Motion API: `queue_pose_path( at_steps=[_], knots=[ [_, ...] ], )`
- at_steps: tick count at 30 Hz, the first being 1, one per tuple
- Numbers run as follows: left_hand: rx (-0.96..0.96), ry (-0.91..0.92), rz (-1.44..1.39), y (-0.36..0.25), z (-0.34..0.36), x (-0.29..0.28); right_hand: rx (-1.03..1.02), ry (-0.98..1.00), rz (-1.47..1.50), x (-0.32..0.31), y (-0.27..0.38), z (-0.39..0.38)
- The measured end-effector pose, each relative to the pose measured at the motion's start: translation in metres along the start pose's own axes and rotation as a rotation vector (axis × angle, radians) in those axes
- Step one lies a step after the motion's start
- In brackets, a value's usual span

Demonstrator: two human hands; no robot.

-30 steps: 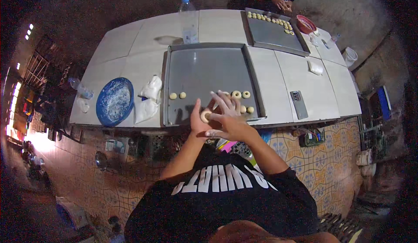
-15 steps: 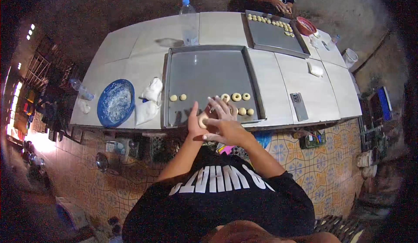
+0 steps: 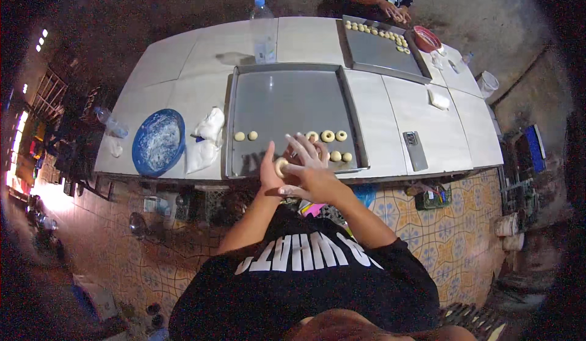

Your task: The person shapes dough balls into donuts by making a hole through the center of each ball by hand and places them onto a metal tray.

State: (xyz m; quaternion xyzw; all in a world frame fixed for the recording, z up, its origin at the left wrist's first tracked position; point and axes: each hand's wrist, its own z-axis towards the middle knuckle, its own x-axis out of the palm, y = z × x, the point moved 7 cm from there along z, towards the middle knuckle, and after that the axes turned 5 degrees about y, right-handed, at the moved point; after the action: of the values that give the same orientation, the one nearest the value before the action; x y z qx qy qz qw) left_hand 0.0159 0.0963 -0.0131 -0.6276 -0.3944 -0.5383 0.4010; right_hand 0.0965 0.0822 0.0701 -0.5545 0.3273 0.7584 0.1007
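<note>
White tiled tabletop (image 3: 183, 90) fills the middle of the view, with patterned floor tiles below its near edge. At the far left of the table a clear plastic bottle (image 3: 111, 123) lies on its side, and next to it sits a round blue plate (image 3: 159, 142) dusted white with flour. Just right of the plate lies a crumpled white bag (image 3: 206, 138). A large grey baking tray (image 3: 287, 97) comes next, with two small dough balls (image 3: 245, 136) at its left. An upright water bottle (image 3: 264, 32) with a blue cap stands behind the tray.

At the tray's near edge the person's left hand (image 3: 269, 173) is held upright, palm open, with a pale dough piece (image 3: 281, 166) pressed against it. The right hand (image 3: 308, 173) lies across it with fingers spread wide, touching the same piece (so the dough sits between the two hands, not gripped in a fist). Beyond the fingers three dough rings (image 3: 328, 136) stand in a row, and two more small pieces (image 3: 340, 156) lie nearer the tray's front right corner.

Further right a dark oblong device (image 3: 415, 149) lies flat on the table, and a folded white cloth (image 3: 439, 98) beyond it. At the far end a second tray (image 3: 381, 51) holds rows of dough pieces too small to count, beside a red bowl (image 3: 426, 38), where another person's hands (image 3: 395, 12) are at work.
</note>
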Motion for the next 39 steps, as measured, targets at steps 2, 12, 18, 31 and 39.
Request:
queue_pose_path(
  at_steps=[2,12,18,31,39],
  knots=[
    [-0.019,0.109,0.058,-0.004,0.001,-0.001,0.036,-0.002,0.074,0.000,-0.006,-0.002],
    [-0.051,0.179,0.026,-0.013,0.003,-0.006,0.053,-0.079,-0.006,-0.007,-0.007,0.006],
    [-0.031,0.129,0.052,-0.013,0.001,-0.009,0.029,-0.076,0.028,0.000,-0.008,0.004],
    [-0.004,0.117,-0.049,-0.015,0.008,0.006,-0.011,-0.050,0.017,-0.010,-0.003,0.003],
    [-0.048,0.208,0.081,-0.017,0.009,0.007,0.038,-0.073,0.010,-0.014,-0.005,0.003]
  ],
)
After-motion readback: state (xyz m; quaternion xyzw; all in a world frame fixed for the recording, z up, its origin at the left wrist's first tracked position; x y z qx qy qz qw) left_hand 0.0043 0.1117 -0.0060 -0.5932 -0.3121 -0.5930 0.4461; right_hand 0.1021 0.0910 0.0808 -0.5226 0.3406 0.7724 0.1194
